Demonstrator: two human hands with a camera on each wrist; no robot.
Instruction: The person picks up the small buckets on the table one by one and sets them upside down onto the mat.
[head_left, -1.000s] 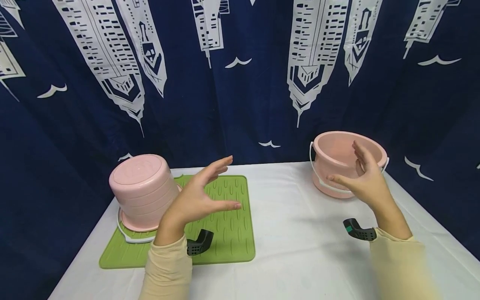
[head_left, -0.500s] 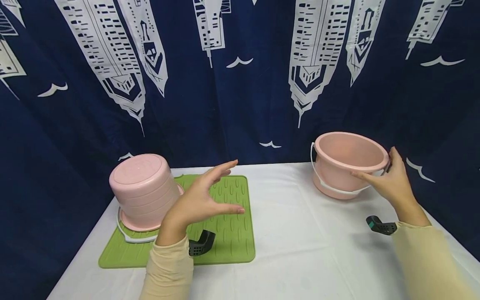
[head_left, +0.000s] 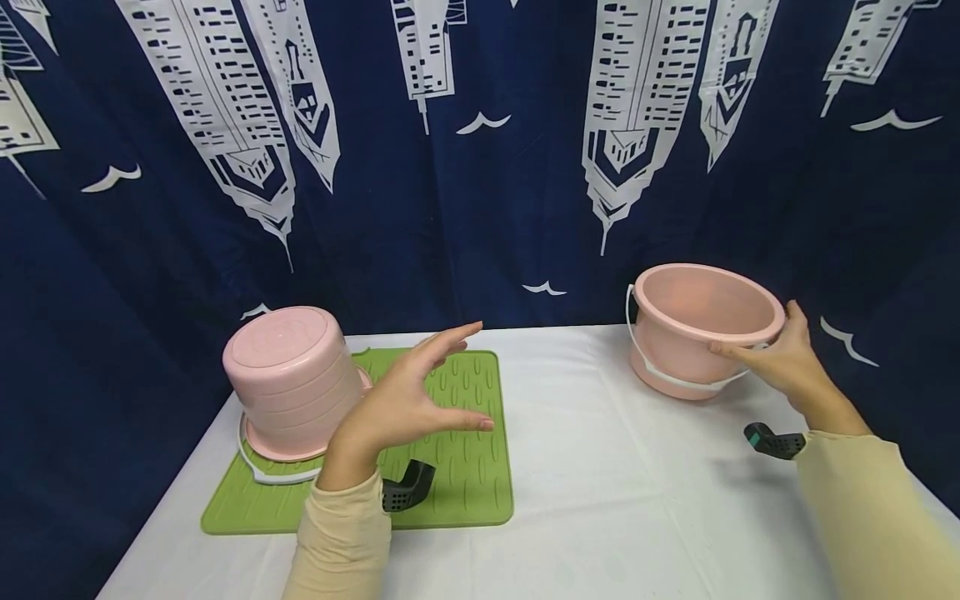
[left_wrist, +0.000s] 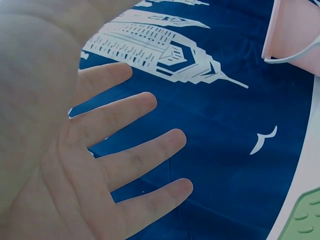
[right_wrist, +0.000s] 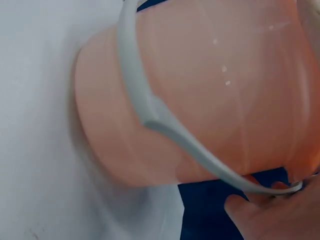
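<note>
An upright pink bucket [head_left: 678, 346] stands at the back right of the table, its white handle [head_left: 682, 384] hanging down across the front. My right hand [head_left: 783, 362] holds the bucket's right side just below the rim, thumb on the front and fingers round the far side. Close up in the right wrist view, the fingers [right_wrist: 280, 210] lie by the handle's end. On the left, a second pink bucket [head_left: 296, 392] sits upside down on a green ridged mat [head_left: 465, 475]. Over this mat hovers my left hand [head_left: 408, 404], holding nothing, with fingers extended and thumb apart.
A white cloth covers the table [head_left: 585, 483]. Behind it hangs a dark blue curtain [head_left: 480, 217] printed with white buildings and birds. Black wrist devices [head_left: 408, 486] stick out from both cuffs. The overturned bucket's white handle [head_left: 281, 478] lies low at its front.
My right hand has moved right and down, from in front of the upright bucket to its right side, and taken hold there. The left hand has shifted only slightly.
</note>
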